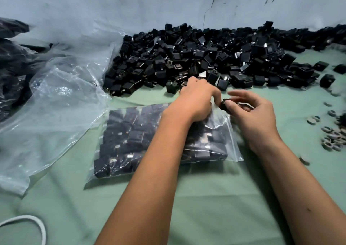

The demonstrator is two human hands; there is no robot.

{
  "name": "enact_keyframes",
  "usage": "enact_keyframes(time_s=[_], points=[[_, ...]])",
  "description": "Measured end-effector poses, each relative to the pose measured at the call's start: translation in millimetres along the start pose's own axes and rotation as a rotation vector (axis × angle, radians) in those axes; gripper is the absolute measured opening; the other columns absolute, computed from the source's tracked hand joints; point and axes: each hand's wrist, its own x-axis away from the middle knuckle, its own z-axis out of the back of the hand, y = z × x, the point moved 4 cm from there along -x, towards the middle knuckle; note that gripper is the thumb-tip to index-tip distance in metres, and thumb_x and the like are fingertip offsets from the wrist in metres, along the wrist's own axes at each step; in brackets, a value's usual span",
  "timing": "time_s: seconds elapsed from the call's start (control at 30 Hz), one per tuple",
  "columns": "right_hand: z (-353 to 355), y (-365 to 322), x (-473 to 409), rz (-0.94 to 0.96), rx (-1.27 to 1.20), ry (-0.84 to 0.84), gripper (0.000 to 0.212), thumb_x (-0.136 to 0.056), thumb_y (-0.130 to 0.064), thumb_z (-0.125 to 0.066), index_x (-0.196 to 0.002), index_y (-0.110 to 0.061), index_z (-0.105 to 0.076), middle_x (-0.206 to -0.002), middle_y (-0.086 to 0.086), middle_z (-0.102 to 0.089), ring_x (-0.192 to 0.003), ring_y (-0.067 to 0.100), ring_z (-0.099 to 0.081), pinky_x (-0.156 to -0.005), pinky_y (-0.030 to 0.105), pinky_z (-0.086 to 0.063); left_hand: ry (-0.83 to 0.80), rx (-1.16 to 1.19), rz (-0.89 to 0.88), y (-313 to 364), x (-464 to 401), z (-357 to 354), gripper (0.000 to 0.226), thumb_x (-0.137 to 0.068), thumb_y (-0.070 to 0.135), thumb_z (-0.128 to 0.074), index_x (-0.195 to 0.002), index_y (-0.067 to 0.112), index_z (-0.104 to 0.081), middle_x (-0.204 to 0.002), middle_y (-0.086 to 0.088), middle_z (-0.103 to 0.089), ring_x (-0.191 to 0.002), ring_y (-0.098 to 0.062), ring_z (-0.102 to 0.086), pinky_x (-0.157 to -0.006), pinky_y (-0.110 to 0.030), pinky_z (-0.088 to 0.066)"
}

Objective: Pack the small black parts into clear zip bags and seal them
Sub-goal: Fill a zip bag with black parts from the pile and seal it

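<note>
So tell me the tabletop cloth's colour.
Pale green cloth, plain, clearest in the head view.

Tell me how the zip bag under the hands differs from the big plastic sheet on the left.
The zip bag lies flat and is packed with black parts in rows; the big plastic sheet is crumpled and loose, with no parts seen in its near folds. The zip bag is smaller and rectangular; the sheet sprawls wider. The left hand holds the bag's top edge; nothing touches the sheet. Both are clear plastic on the green table.
</note>
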Motion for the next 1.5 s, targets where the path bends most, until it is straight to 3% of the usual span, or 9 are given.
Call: enact_keyframes(time_s=[0.3,0.43,0.53,0.63,0.8,0.9,1.07,1.27,1.5], points=[[-3.3,-9.8,9.7,-0.033,0.059,-0.233,0.033,-0.072,-0.022,-0.094,-0.102,-0.022,-0.081,-0.091,0.002,-0.08,-0.089,0.027,-0.077,-0.086,0.053,-0.062,0.086,0.094,-0.047,-13.5,1.3,20.3,0.015,-0.092,0.02,-0.076,-0.092,0.035,-0.073,-0.116,-0.004,-0.058,-0.122,-0.021,-0.036,-0.096,-0.028,-0.031],[-12.8,-16.9,14.4,0.058,0.149,-0.333,0.034,-0.075,-0.023,-0.092,-0.106,-0.026,-0.079,-0.096,-0.002,-0.08,-0.082,0.015,-0.075,-0.076,0.046,-0.061,0.127,0.087,-0.07,-11.1,1.6,24.4,0.015,-0.091,0.019,-0.076,-0.091,0.034,-0.073,-0.116,-0.003,-0.058,-0.119,-0.02,-0.04,-0.093,-0.027,-0.033],[-5.0,-14.4,7.2,0.051,0.052,-0.207,0.027,-0.082,-0.003,-0.083,-0.104,-0.015,-0.075,-0.098,0.003,-0.079,-0.092,0.018,-0.077,-0.089,0.042,-0.062,0.142,0.096,-0.075,-12.0,2.2,26.2,0.013,-0.091,0.021,-0.077,-0.091,0.033,-0.074,-0.115,-0.002,-0.059,-0.121,-0.022,-0.042,-0.102,-0.034,-0.036],[-5.9,-13.5,6.1,0.03,0.037,-0.143,0.021,-0.09,0.007,-0.068,-0.099,-0.012,-0.071,-0.089,0.003,-0.079,-0.082,0.015,-0.076,-0.075,0.032,-0.061,0.155,0.099,-0.075,-11.4,2.6,27.2,0.012,-0.09,0.021,-0.077,-0.092,0.033,-0.075,-0.116,-0.002,-0.06,-0.122,-0.023,-0.044,-0.105,-0.037,-0.036],[-27.3,-15.4,18.2,-0.03,-0.076,-0.278,0.015,-0.1,0.001,-0.057,-0.107,-0.011,-0.063,-0.086,0.013,-0.078,-0.078,0.031,-0.077,-0.066,0.044,-0.064,0.162,0.111,-0.082,-12.0,2.8,28.0,0.012,-0.089,0.019,-0.078,-0.093,0.03,-0.076,-0.112,-0.004,-0.062,-0.12,-0.025,-0.048,-0.105,-0.042,-0.04],[-15.7,-17.0,13.2,-0.035,-0.153,-0.164,0.016,-0.101,0.003,-0.052,-0.107,-0.009,-0.062,-0.088,0.012,-0.078,-0.081,0.028,-0.077,-0.068,0.031,-0.061,0.163,0.153,-0.065,-15.4,3.1,28.0,0.014,-0.089,0.017,-0.078,-0.092,0.03,-0.077,-0.114,-0.003,-0.062,-0.121,-0.024,-0.051,-0.106,-0.044,-0.042],[-7.1,-16.3,9.7,0.004,-0.117,-0.016,0.015,-0.101,0.002,-0.051,-0.103,-0.008,-0.062,-0.085,0.012,-0.077,-0.073,0.025,-0.076,-0.068,0.031,-0.06,0.146,0.178,-0.028,-18.4,5.3,25.2,0.012,-0.091,0.017,-0.076,-0.096,0.029,-0.077,-0.115,0.003,-0.063,-0.116,-0.015,-0.054,-0.098,-0.032,-0.045],[-23.3,-53.9,2.5,0.276,0.182,0.111,0.018,-0.093,-0.002,-0.054,-0.095,-0.015,-0.066,-0.079,-0.001,-0.074,-0.071,0.016,-0.073,-0.064,0.032,-0.061,0.165,0.158,0.212,-52.8,13.6,36.4,0.013,-0.095,0.018,-0.069,-0.091,0.031,-0.074,-0.109,0.005,-0.07,-0.108,-0.017,-0.063,-0.096,-0.037,-0.052],[-140.7,-94.9,-34.2,0.364,0.582,-0.346,0.018,-0.088,-0.008,-0.063,-0.089,-0.017,-0.078,-0.08,-0.004,-0.074,-0.079,0.017,-0.07,-0.079,0.038,-0.059,0.493,0.226,0.712,-122.1,53.1,68.1,0.036,-0.084,0.003,-0.051,-0.082,0.028,-0.076,-0.101,0.0,-0.074,-0.096,-0.025,-0.064,-0.083,-0.031,-0.051]])
